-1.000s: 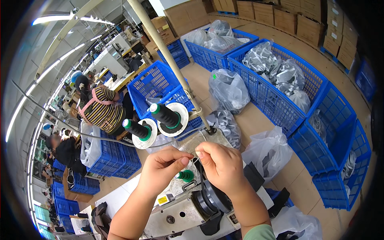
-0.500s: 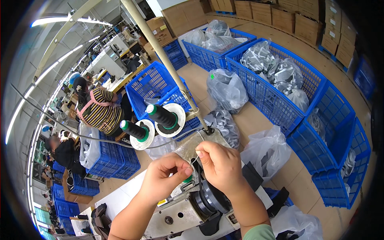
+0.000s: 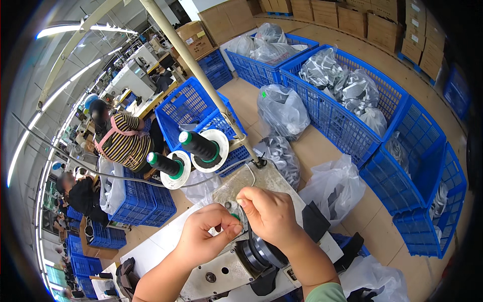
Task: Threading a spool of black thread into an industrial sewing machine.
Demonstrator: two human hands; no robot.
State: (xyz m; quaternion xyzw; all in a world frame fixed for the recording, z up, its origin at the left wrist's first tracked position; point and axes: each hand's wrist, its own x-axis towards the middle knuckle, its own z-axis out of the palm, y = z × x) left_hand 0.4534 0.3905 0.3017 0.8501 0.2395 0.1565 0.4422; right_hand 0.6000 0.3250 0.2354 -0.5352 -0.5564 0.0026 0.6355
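Observation:
Both my hands are raised over a sewing machine (image 3: pixel 214 269). My left hand (image 3: pixel 207 232) is closed in a pinch, thumb tip against forefinger. Close beside it, slightly higher, my right hand (image 3: pixel 271 214) also pinches with thumb and forefinger. A thin pale thread (image 3: pixel 244 215) runs between the fingertips, hard to make out. Just behind my left fingers shows a small green part (image 3: pixel 235 216). Under my right wrist sits the machine's black handwheel (image 3: pixel 269 246) with its belt. Beyond the hands stand two black thread cones (image 3: pixel 200 146) with green ends, on white discs.
A cream pole (image 3: pixel 188 58) rises behind the machine. Blue crates (image 3: pixel 332 113) with bagged grey pieces line the right side. Plastic bags (image 3: pixel 332 189) lie on the floor. At left, a person in a striped top (image 3: pixel 126 138) sits near more crates. Cartons (image 3: pixel 352 22) stand at the back.
My right hand has come down a little toward the machine, and my left hand has lowered slightly. Both still pinch. The whole view has shifted slightly.

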